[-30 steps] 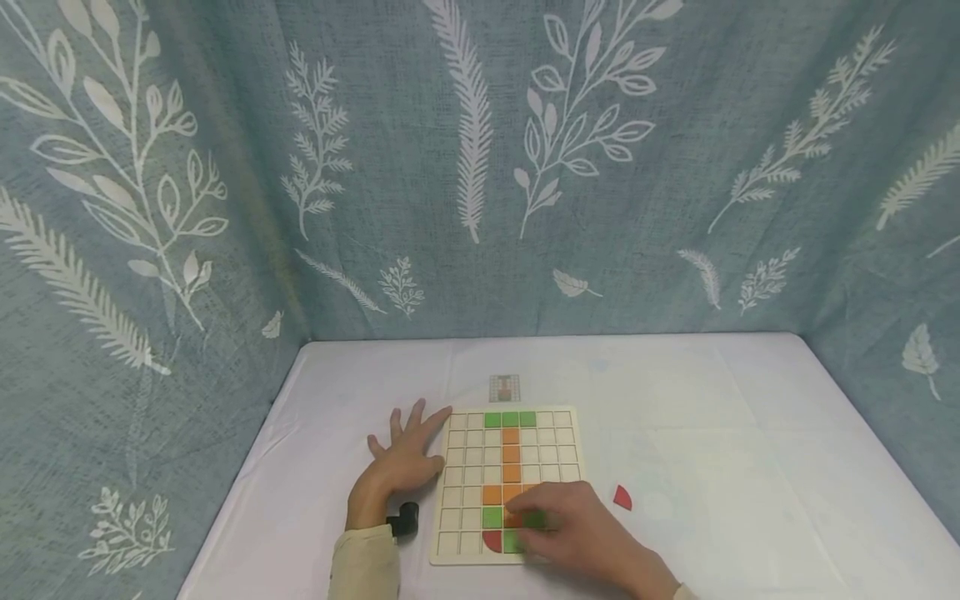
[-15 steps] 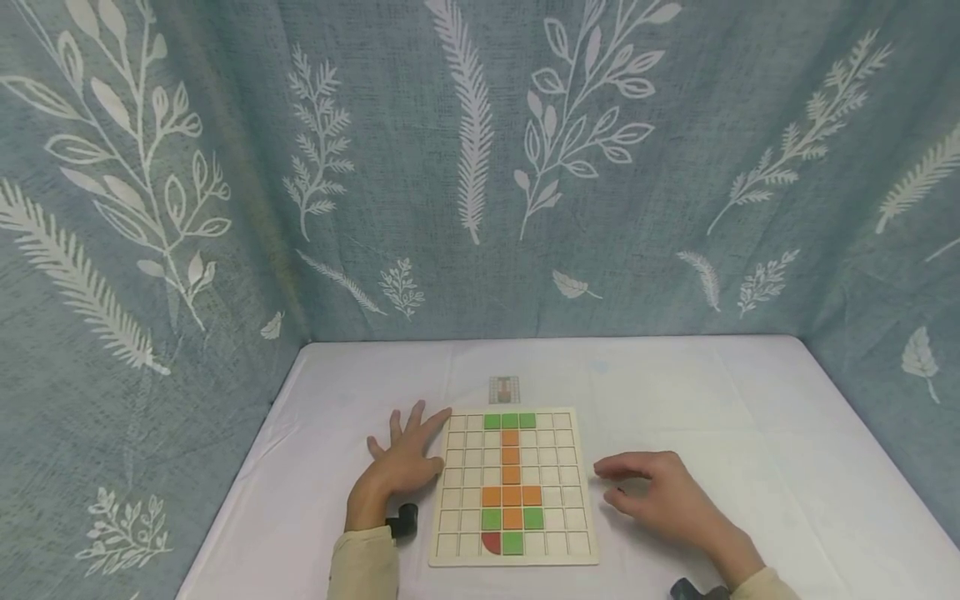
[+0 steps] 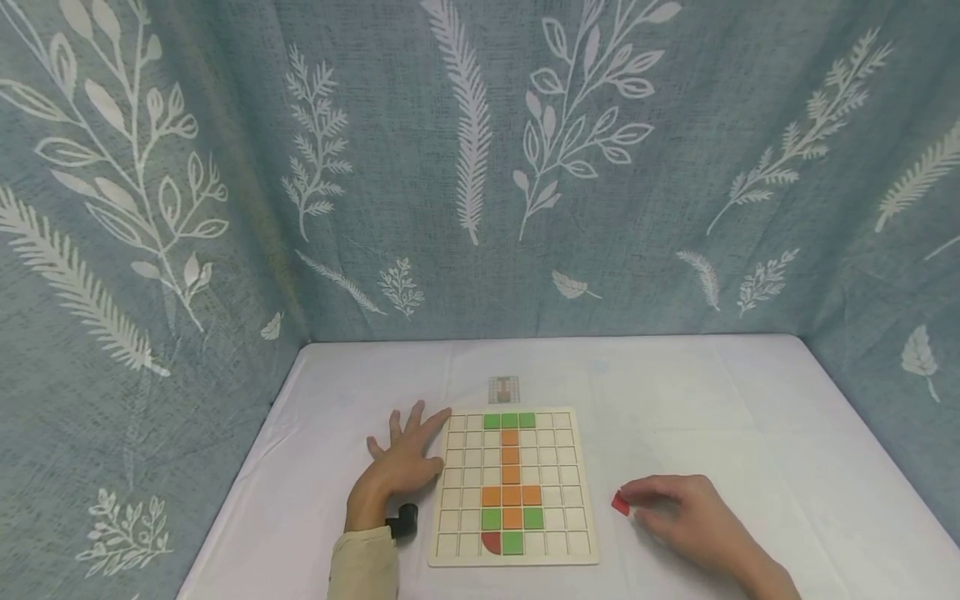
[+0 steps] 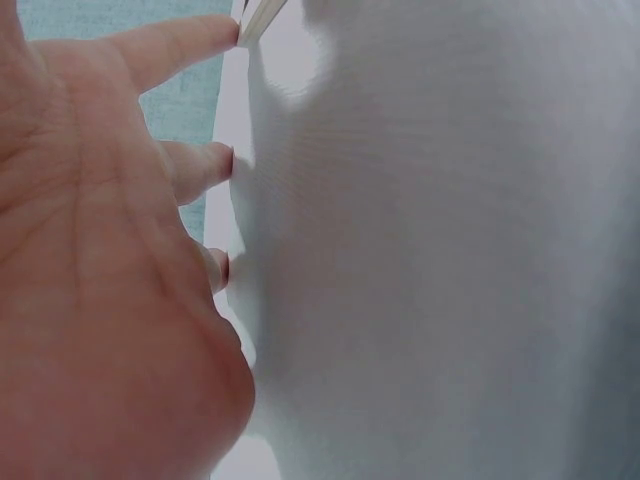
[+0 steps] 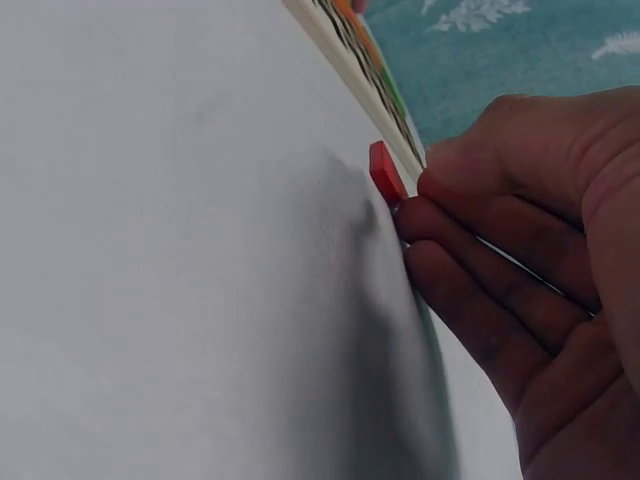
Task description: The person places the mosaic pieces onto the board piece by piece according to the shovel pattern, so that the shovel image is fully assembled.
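A pale gridded board [image 3: 566, 467] lies flat on the table, with green tiles [image 3: 510, 421] and orange tiles [image 3: 511, 456] set in its cells. One red tile with a rounded corner [image 3: 491, 542] sits in its front row. My left hand [image 3: 397, 467] rests along the board's left edge, fingers spread, index fingertip at the far left corner. Right of the board, my right hand [image 3: 686, 512] pinches a red quarter-circle tile [image 3: 620, 502] at its fingertips. In the right wrist view that red tile [image 5: 385, 172] stands tilted close over the white cloth.
A small printed pattern card [image 3: 504, 389] lies just behind the board. White cloth [image 3: 712, 400] covers the table. Blue-green leaf-patterned curtains [image 3: 637, 250] enclose the back and both sides. A black wrist device [image 3: 405, 521] shows at the left wrist.
My right hand has left the board's front rows, moved right, and now grips the red quarter-circle tile that lay on the cloth. The left hand stays in place.
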A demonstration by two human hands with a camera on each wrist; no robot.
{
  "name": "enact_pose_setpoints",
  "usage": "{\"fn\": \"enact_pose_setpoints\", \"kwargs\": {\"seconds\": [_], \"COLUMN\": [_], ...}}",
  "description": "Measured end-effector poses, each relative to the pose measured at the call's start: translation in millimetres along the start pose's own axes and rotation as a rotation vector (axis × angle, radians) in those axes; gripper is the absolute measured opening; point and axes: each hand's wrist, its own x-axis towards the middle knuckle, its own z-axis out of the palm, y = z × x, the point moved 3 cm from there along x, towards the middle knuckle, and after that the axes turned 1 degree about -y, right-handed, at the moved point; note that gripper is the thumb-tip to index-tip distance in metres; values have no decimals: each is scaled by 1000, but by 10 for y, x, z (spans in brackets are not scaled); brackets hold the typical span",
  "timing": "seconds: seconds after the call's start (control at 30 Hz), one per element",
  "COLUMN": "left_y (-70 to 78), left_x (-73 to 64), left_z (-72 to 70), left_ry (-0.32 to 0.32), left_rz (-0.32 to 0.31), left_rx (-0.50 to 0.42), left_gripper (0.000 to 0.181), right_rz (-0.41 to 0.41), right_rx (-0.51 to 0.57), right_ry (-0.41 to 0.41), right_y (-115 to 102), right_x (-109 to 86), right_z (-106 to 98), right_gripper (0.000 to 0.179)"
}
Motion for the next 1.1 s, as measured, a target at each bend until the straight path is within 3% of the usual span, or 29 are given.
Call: {"fn": "enact_pose_setpoints", "kwargs": {"seconds": [0.17,0.43,0.63,0.87,1.1], "left_y": [2,-32,-64,19,10], "left_x": [-5,14,48,-11,-6], "left_z": [-2,3,54,-18,-4], "left_ry": [3,0,3,-1,-1], "left_rz": [3,4,11,-4,-3], "left_rx": [1,-6,-18,-8,15], "left_gripper": [86,86,85,85,85], "right_rz": [-35,-50,-69,-90,-113], "right_rx": [95,20,11,31,50], "right_ry": [-29,105,73,66,-2], "right_y": [-81,-82,-55,-97,-126], "right_x": [-24,79,63,71,115], "right_z": [53,66,115,165,262], "right_gripper": [46,42,37,39,40]}}
